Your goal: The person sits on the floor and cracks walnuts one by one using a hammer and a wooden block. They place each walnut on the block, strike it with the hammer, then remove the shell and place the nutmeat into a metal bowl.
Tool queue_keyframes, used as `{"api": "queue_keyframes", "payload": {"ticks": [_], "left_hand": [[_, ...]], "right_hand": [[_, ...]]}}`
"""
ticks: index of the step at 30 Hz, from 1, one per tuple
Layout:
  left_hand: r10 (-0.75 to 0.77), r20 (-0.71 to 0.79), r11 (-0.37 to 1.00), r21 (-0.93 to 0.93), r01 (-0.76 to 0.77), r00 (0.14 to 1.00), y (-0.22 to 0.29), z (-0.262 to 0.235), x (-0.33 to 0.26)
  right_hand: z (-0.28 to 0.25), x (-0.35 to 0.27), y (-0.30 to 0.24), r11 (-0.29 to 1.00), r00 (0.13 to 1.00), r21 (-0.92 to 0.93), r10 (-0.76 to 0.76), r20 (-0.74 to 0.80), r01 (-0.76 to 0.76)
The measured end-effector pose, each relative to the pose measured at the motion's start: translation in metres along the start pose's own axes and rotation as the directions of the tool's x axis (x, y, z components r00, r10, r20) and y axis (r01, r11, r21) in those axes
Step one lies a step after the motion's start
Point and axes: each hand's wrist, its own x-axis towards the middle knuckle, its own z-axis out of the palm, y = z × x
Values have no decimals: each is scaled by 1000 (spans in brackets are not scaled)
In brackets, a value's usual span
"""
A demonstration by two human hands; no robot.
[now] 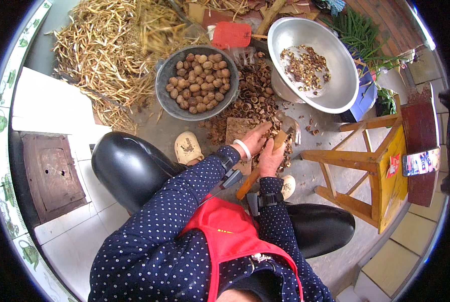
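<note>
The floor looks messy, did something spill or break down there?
Yes. Broken walnut shells lie scattered on the floor between the grey basin of whole walnuts and the silver bowl. The right hand holds a hammer; the left hand rests on the wooden block.

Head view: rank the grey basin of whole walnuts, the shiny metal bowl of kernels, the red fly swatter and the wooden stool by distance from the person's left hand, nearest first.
From the left hand:
1. Grey basin of whole walnuts, just ahead, to the left.
2. Shiny metal bowl of kernels, ahead, to the right.
3. Red fly swatter, farthest ahead, between the two vessels.
The wooden stool, on the right, is too close to call against the bowl.
</note>
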Motion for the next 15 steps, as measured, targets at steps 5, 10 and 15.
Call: {"api": "queue_keyframes", "payload": {"ticks": [5, 10, 15], "left_hand": [[42, -527, 991, 132, 33, 849, -6, -74, 46], [-517, -170, 639, 575, 511, 839, -87, -159, 37], [-686, 67, 438, 833, 338, 724, -137, -170, 25]], "right_hand": [[-4, 1, 0, 990, 988, -57, 131, 78, -127], [4, -5, -3, 992, 998, -123, -32, 62, 39], [6, -12, -3, 998, 985, -4, 66, 160, -66]]}}
